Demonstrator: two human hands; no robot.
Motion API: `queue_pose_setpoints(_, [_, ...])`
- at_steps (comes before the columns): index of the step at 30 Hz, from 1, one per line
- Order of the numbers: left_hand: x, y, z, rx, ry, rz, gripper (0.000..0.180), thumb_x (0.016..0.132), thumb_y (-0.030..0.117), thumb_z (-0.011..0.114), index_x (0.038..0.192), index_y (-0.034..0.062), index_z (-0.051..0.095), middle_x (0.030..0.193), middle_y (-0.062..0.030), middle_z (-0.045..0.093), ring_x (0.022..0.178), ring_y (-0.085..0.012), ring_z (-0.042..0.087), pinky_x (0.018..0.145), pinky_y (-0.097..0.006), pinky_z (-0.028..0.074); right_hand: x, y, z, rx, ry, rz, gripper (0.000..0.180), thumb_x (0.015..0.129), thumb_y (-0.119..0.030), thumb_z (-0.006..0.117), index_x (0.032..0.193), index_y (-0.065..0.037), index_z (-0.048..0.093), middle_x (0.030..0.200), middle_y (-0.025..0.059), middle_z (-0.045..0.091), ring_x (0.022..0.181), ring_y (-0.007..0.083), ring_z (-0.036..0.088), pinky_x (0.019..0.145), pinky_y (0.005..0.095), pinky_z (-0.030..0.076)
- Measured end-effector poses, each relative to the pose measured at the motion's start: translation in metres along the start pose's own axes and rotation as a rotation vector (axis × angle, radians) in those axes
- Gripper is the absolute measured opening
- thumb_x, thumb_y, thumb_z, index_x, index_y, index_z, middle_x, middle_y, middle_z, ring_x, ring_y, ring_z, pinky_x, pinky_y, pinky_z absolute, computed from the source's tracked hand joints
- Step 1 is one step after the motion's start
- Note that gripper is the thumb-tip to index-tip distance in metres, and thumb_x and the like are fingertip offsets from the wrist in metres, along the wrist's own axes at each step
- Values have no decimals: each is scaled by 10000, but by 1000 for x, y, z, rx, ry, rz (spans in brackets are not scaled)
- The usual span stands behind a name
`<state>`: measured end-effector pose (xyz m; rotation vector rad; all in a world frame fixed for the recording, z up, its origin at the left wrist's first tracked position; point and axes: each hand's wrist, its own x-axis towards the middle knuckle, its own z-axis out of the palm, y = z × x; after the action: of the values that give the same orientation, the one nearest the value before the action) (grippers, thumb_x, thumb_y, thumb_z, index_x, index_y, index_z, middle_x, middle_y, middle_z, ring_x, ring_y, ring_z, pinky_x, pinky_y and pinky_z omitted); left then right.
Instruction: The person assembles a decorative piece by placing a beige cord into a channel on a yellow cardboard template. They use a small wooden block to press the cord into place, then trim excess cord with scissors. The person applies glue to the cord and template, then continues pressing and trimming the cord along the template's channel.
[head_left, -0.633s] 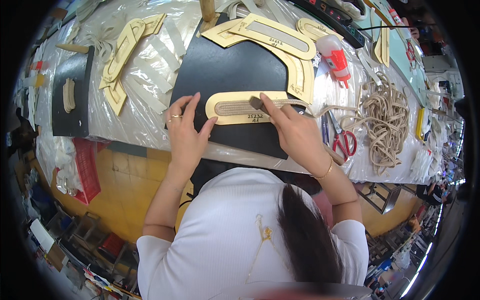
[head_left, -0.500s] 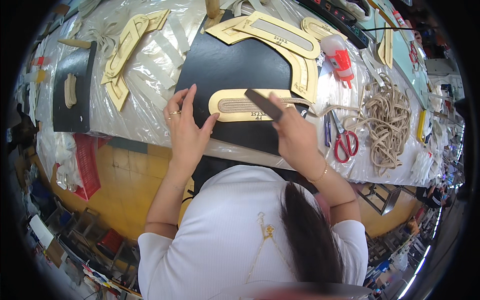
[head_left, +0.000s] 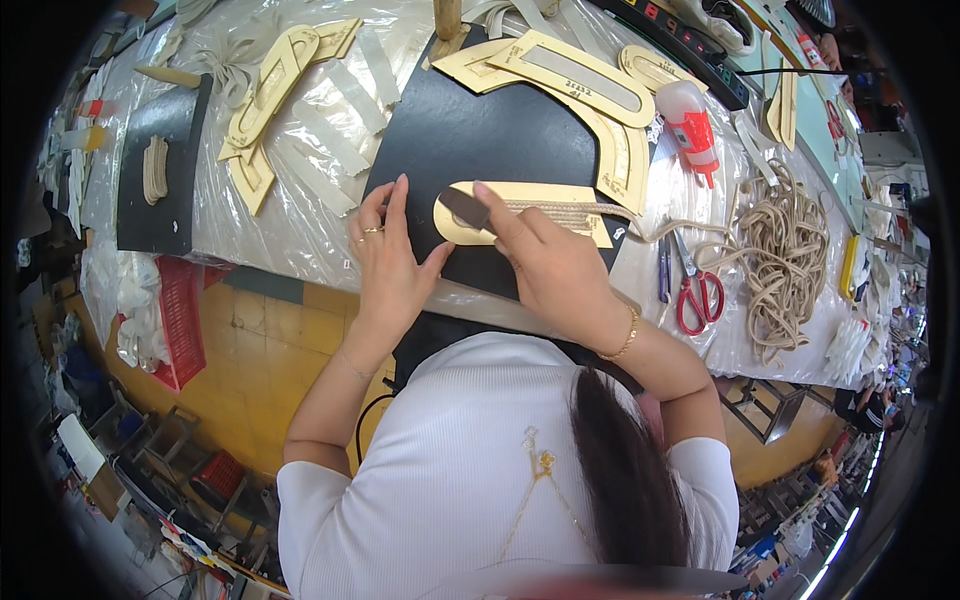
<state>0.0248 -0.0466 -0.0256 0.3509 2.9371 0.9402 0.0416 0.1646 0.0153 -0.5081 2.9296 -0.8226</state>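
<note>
A cream template board with a rounded end lies on a black mat. Beige cord runs in parallel rows inside its long slot and trails off to the right. Closed round a dark, flat blade-like tool, my right hand holds it over the left end of the slot, hiding part of the cord. My left hand is at the template's left end, its fingers spread and its thumb tip close to the rounded edge. Whether that thumb touches the board I cannot tell.
Right of the mat lie red-handled scissors and a heap of beige cord. A red-and-white bottle lies beyond them. More cream templates overlap at the mat's far edge. A smaller black board carries a cord bundle.
My right hand has moved left with the dark tool, from the middle of the slot to its left end. My left hand stays spread beside the template. The whole view has shifted slightly.
</note>
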Motion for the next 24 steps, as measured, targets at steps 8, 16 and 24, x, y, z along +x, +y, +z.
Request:
queue_pose_setpoints(8, [7, -7, -6, -22, 18, 41, 756, 840, 34, 755, 1506, 55, 398, 1377, -197, 439, 1299, -383, 410, 1109, -444, 347, -16, -4, 1, -20, -23, -102, 614, 910, -147, 650, 1498, -194, 481, 810, 76, 592, 609, 257, 623, 535, 382, 516])
queue_pose_setpoints(16, [25, 14, 6, -90, -152, 213, 489, 861, 114, 746, 1318, 3, 609, 1230, -165, 548, 1139, -347, 523, 983, -443, 444, -77, 23, -2, 121, 188, -48, 499, 841, -178, 731, 1325, -123, 620, 881, 42, 650, 752, 226, 650, 630, 346, 518])
queue_pose_setpoints(24, [33, 33, 13, 117, -230, 330, 483, 781, 133, 815, 1208, -14, 643, 1149, -144, 579, 1087, -336, 545, 949, -442, 458, -173, 56, 12, -65, 386, 253, 372, 740, -160, 803, 1087, -78, 698, 966, 50, 681, 925, 260, 604, 833, 394, 480])
